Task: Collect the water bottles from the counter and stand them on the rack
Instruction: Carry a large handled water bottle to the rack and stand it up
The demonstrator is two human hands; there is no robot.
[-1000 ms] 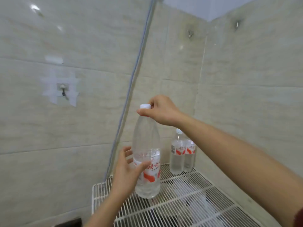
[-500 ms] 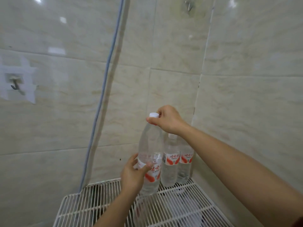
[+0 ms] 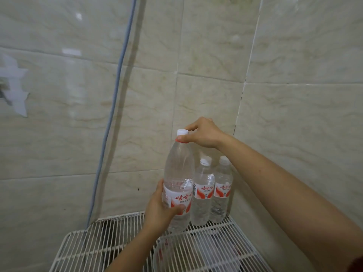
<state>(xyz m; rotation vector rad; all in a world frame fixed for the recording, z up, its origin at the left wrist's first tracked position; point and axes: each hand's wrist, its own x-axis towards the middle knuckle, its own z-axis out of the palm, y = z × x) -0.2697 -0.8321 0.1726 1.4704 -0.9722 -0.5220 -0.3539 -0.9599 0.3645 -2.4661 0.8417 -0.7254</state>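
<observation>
A person's two bare hands held a tall clear plastic water bottle (image 3: 177,173) with a red-and-white label upright at the back of a white wire rack (image 3: 117,242), set in a corner of beige marbled wall tiles (image 3: 59,134). The left hand (image 3: 159,211) wrapped around the bottle's lower body at the label, with the thumb across the front and the fingers curled behind. The right hand (image 3: 203,134) reached in from the right on a bare forearm and pinched the round white screw cap (image 3: 182,132) between thumb and forefinger, the other fingers curled. The bottle's base was level with the rack's wires, but whether its weight rested there could not be told.

Just to its right, two smaller clear bottles with matching labels stood upright on the rack, side by side. The middle bottle (image 3: 202,193) was touching or almost touching the tall one, and the corner bottle (image 3: 222,189) stood nearest the side wall. A pale blue cable (image 3: 117,85) ran down the rear wall toward the rack's back left edge. A torn patch of white tape (image 3: 14,85) clung to the tiles at far left. Objects beneath the rack were too blurred to identify.
</observation>
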